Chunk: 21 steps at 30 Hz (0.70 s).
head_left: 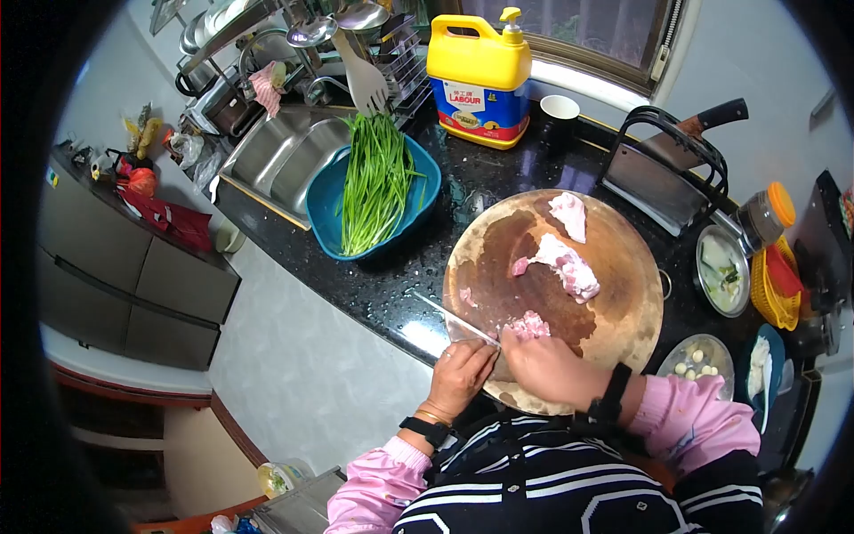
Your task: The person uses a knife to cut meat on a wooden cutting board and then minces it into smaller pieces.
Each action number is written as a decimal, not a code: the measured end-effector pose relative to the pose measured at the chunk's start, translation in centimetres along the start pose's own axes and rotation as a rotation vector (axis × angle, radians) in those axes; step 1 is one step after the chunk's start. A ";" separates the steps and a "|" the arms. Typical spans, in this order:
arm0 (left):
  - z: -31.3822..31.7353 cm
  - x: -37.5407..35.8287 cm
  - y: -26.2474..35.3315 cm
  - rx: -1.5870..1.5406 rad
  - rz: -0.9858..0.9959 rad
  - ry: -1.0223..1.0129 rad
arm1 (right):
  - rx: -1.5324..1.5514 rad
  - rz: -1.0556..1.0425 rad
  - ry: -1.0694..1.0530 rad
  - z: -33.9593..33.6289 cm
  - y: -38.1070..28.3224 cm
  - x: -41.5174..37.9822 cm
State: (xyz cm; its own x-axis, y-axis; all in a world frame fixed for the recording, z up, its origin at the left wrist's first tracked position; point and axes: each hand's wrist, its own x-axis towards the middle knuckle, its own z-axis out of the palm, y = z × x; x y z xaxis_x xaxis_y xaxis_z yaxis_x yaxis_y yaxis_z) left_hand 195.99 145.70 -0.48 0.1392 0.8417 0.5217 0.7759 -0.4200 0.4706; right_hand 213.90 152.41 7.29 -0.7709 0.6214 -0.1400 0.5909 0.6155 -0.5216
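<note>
My right hand (543, 365) is closed at the near end of a knife (456, 320), its fist hiding the handle. The blade points to the far left, over the near left rim of the round wooden chopping board (623, 329). My left hand (463, 369) is beside it with fingers curled against the blade's near side; what they pinch, if anything, is hidden. Chopped meat (531, 325) lies in a small heap just beyond my right hand. Farther up the board are a larger piece of raw meat (569, 270) and a pale piece of meat (569, 216).
A blue basin (423, 198) of green chives (374, 178) stands left, by the steel sink (289, 160). Behind are a yellow detergent jug (480, 80) and white cup (559, 109). A knife rack (654, 182), a steel bowl (722, 271) and a plate of garlic cloves (698, 360) are right.
</note>
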 end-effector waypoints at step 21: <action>-0.8 -0.2 -0.7 0.013 0.017 -0.036 | -0.068 0.048 -0.196 -1.9 -0.2 -5.6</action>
State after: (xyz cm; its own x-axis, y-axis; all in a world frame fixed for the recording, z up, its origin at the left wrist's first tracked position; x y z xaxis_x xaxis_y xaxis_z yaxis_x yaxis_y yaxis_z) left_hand 194.95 145.55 -0.37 0.1738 0.8463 0.5035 0.7810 -0.4299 0.4531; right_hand 218.61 149.73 9.75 -0.7694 0.5483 -0.3278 0.6373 0.6232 -0.4534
